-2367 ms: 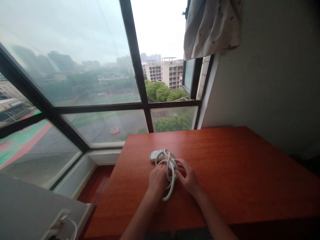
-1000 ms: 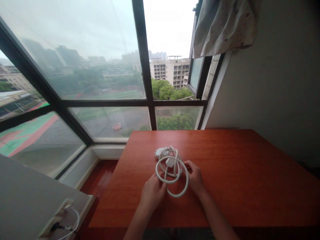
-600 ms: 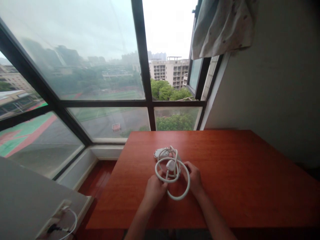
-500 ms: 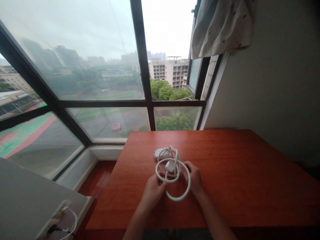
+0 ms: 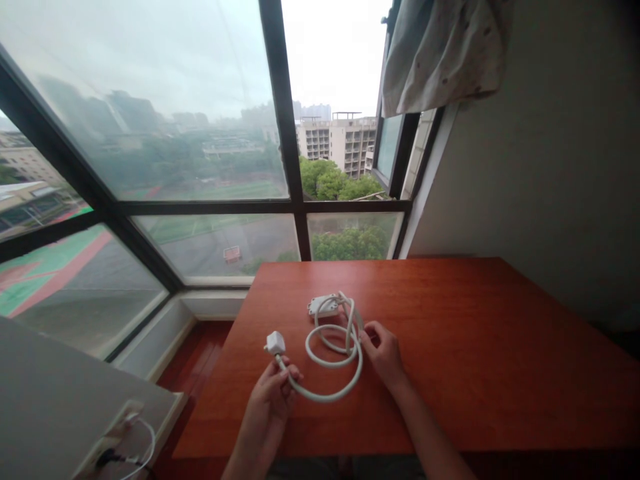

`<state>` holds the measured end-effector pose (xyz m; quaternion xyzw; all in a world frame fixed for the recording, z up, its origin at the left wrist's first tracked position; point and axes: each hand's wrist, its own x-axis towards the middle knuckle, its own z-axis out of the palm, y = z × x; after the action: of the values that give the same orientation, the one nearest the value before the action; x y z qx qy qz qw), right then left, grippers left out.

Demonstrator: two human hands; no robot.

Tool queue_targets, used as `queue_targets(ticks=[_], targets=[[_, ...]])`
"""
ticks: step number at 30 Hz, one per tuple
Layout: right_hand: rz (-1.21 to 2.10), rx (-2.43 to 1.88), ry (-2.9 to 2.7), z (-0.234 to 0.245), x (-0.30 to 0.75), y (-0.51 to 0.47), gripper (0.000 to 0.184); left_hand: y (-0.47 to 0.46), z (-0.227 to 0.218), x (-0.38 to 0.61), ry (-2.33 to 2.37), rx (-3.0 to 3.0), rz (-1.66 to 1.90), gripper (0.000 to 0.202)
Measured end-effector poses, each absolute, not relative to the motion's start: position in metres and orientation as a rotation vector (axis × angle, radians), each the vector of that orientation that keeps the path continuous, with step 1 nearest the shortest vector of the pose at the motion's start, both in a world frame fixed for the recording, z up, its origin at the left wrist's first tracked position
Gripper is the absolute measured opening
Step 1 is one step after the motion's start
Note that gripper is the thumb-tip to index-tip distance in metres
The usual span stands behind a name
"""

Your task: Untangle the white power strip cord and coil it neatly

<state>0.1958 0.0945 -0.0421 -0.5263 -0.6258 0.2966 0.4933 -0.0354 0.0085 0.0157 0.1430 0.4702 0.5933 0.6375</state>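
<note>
A white power strip (image 5: 323, 305) lies on the red-brown wooden table (image 5: 475, 360), its thick white cable (image 5: 333, 363) looped in coils in front of it. My left hand (image 5: 273, 393) is closed on the cable just behind the white plug (image 5: 275, 343), which it holds up to the left of the coils. My right hand (image 5: 383, 353) pinches the cable loops at their right side, near the strip.
A large dark-framed window (image 5: 280, 133) runs behind and left of the table. A grey wall (image 5: 550, 147) stands on the right, a curtain (image 5: 440, 47) bunched above. At lower left a wall socket (image 5: 117, 437) holds a plugged-in white lead.
The plug lay in the middle of the coils a moment ago. My left hand has pulled it out to the left and the loops have loosened. My right hand stayed on the coils.
</note>
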Motion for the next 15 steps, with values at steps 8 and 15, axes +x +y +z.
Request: queue_targets(ticks=[8, 15], targets=[[0.742, -1.265, -1.526, -0.043, 0.196, 0.095, 0.021, 0.010, 0.038, -0.025, 1.054, 0.388, 1.581, 0.050], [0.856, -1.204, -1.490, -0.042, 0.196, 0.094, 0.025, 0.012, 0.050, 0.014, 1.075, 0.672, 1.677, 0.044]])
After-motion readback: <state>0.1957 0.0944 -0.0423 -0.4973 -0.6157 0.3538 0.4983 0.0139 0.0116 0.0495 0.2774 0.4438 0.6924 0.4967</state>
